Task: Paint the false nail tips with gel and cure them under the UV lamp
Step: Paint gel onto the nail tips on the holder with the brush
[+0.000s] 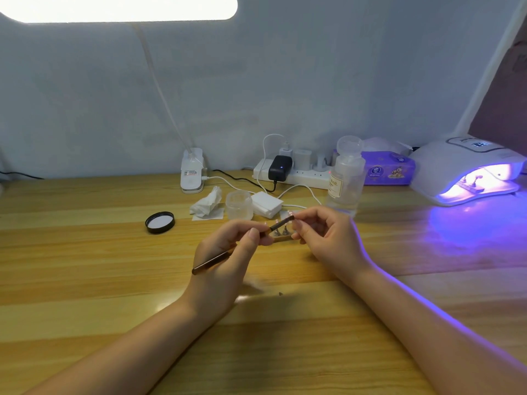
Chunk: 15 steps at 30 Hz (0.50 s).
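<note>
My left hand (pixel 228 252) grips a thin brown gel brush (pixel 212 262) by its middle, the handle end pointing down-left. My right hand (pixel 322 238) pinches the brush's far end near its tip. Just behind the hands a small wooden stand (pixel 281 238) with nail tips on metal holders sits on the table, partly hidden by my fingers. At the far right the white UV lamp (pixel 462 166) glows purple, and another stand with nail tips (pixel 470 185) lies inside its opening.
A frosted open jar (pixel 239 205) and its black lid (pixel 159 222) stand on the wooden table (pixel 85 280). Tissue (pixel 206 205), white pads (pixel 266 203), a clear pump bottle (pixel 346 181), a power strip (pixel 296 173), a purple wipes pack (pixel 389 168) and a desk lamp base (pixel 192 173) line the back.
</note>
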Each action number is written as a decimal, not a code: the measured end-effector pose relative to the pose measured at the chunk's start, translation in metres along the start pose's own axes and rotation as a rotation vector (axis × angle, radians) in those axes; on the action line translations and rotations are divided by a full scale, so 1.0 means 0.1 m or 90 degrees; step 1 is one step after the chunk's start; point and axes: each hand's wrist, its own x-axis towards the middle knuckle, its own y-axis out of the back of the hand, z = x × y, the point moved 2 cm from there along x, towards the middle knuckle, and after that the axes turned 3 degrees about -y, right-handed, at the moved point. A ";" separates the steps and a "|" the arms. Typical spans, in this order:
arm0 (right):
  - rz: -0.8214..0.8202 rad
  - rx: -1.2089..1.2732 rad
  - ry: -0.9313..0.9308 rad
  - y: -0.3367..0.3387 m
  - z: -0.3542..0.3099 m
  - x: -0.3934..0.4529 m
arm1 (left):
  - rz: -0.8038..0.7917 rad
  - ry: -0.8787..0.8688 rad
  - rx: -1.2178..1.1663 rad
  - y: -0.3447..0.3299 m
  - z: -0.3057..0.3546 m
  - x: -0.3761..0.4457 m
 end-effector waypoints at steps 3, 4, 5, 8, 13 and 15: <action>-0.019 0.028 -0.015 0.00 -0.01 0.00 | 0.016 -0.010 0.041 0.00 0.00 0.02; -0.024 0.034 -0.016 0.00 -0.02 0.00 | 0.021 -0.009 0.045 0.00 0.00 0.02; -0.028 0.038 -0.017 0.00 -0.02 0.00 | 0.024 -0.007 0.044 0.01 -0.01 0.02; -0.034 0.040 -0.017 0.00 -0.03 -0.01 | 0.016 -0.009 0.032 0.01 0.00 0.02; -0.027 0.053 -0.026 -0.01 -0.03 0.00 | -0.020 -0.003 -0.007 -0.02 0.00 0.01; -0.025 0.056 -0.027 0.00 -0.02 0.00 | -0.035 -0.004 -0.010 -0.02 0.01 0.01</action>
